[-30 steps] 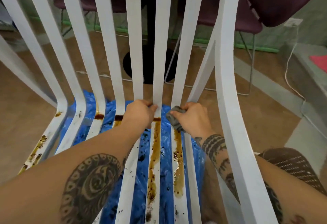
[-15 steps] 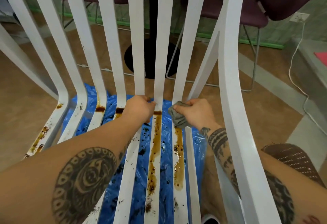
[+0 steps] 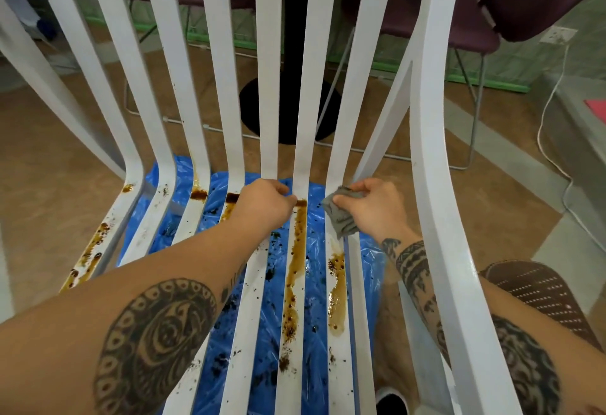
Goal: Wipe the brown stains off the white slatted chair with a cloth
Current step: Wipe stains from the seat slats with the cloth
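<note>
At the bend where seat meets back, the white slatted chair [image 3: 269, 86] fills the view, its slats running from the near edge up and away. Farthest left of that bend, the outer seat slat carries a trail of brown stains [image 3: 90, 252] and a small spot at the curve. The next slats to the right show scattered dark specks, then dark brown patches right at the bend. Under the seat lies a blue plastic sheet [image 3: 314, 286], spattered with dark drips between the slats.

The left hand [image 3: 264, 203] reaches across the seat and is closed around a slat at the bend, fingers curled over its edge, holding nothing else. Just right of this hand, a long brown streak [image 3: 296, 270] runs down a seat slat toward the near edge.

One slat further right, the right hand [image 3: 375, 208] is closed on a bunched grey cloth [image 3: 341, 214], pressing it against the slat just below the bend. Directly below the cloth, on that same slat toward the near edge, sits a wet brown smear [image 3: 337, 296]; the strip between cloth and smear looks pale. The two hands are near each other, one slat between them. Right of the right hand rises the broad white side frame of the chair.

Behind the chair back stand purple chairs [image 3: 475, 21] and a black table base [image 3: 290, 113] on the brown floor.
</note>
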Available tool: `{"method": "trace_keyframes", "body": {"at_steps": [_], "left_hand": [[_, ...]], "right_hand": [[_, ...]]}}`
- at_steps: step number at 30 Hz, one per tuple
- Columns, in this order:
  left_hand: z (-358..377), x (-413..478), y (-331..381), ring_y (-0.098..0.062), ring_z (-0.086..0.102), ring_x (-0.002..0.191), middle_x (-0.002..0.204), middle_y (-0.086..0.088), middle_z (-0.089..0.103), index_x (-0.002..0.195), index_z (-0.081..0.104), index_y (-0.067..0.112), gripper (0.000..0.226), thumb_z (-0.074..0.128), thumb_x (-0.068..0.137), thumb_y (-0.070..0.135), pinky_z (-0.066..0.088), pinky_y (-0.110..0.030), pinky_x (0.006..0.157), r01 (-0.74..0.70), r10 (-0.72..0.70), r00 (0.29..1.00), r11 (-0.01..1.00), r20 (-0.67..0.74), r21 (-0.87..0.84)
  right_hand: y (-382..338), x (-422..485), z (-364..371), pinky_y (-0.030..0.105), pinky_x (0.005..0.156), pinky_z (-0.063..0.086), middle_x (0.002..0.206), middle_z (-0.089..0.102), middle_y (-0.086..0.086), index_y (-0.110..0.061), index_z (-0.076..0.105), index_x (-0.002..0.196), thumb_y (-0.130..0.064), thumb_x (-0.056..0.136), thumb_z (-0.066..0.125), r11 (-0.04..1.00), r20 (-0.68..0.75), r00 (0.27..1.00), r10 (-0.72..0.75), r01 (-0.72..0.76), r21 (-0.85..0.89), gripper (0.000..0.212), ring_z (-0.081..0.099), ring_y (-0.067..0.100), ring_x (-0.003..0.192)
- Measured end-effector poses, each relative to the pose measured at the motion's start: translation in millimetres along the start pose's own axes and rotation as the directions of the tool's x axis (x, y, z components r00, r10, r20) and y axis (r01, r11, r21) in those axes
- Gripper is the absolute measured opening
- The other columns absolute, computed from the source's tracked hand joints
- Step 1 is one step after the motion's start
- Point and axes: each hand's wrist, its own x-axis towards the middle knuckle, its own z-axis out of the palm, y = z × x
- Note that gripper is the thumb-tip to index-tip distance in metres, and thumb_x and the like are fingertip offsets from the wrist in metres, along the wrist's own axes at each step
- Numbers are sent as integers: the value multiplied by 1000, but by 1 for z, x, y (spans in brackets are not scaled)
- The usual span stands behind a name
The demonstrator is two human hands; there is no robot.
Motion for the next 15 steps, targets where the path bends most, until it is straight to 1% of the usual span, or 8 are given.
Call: {"method": "trace_keyframes", "body": {"at_steps": [3,4,6,9,11,12,14,15], "left_hand": [[3,-6,-1,-22,67,86,114,-11,70,136,60,16,41,60,99,35,50,-29,67,-11,11,1000,1000,25,-11],[5,-7,-2,-21,67,83,112,-12,71,136,60,16,41,60,99,35,48,-29,67,-15,15,1000,1000,27,-13],[6,-9,-2,-16,59,61,96,-10,70,137,59,18,41,59,99,35,46,-27,61,-20,20,1000,1000,16,-15],[8,-10,-2,-12,49,53,85,-5,65,137,58,19,42,58,99,35,44,-25,53,-11,11,1000,1000,-1,-26],[6,-11,-2,-14,54,57,91,-7,68,137,59,19,40,57,99,33,43,-24,51,-5,5,1000,1000,-10,-26],[6,-11,-2,-16,57,62,97,-9,70,136,59,19,38,56,100,31,44,-24,52,-1,1,1000,1000,-13,-27],[3,-12,-5,-23,66,80,115,-12,70,137,59,19,38,55,100,29,50,-26,61,10,-11,1000,999,-21,-34],[2,-12,-7,-25,67,85,119,-12,69,137,59,19,38,55,101,27,51,-27,64,12,-13,1000,999,-24,-39]], "right_hand": [[5,-12,13,2,50,44,84,67,-11,-20,71,98,-32,81,83,998,9,998,-54,54,-19,24,59,-5,71],[8,-16,15,2,54,46,83,68,-11,-22,75,98,-33,80,83,998,12,998,-61,62,-27,22,60,-6,72],[17,-27,15,4,63,51,78,67,-17,-25,78,101,-34,81,82,996,56,996,-75,77,-45,22,63,-5,72],[26,-40,4,21,73,60,82,73,-14,-29,77,103,-36,84,78,987,190,978,-88,112,-115,20,70,2,74],[25,-42,-5,13,61,55,82,73,-10,-26,77,101,-33,87,76,969,247,966,-70,125,-213,16,68,4,71],[24,-40,-8,9,53,49,80,71,-8,-21,77,101,-28,88,75,969,224,973,-60,111,-219,15,66,4,67],[22,-38,-12,5,44,42,82,67,-4,-12,73,106,-19,91,73,993,130,991,-39,53,-105,16,60,1,63],[19,-38,-13,3,47,42,86,65,-4,-10,71,110,-16,92,72,998,98,994,-54,58,-33,19,59,-2,65]]}}
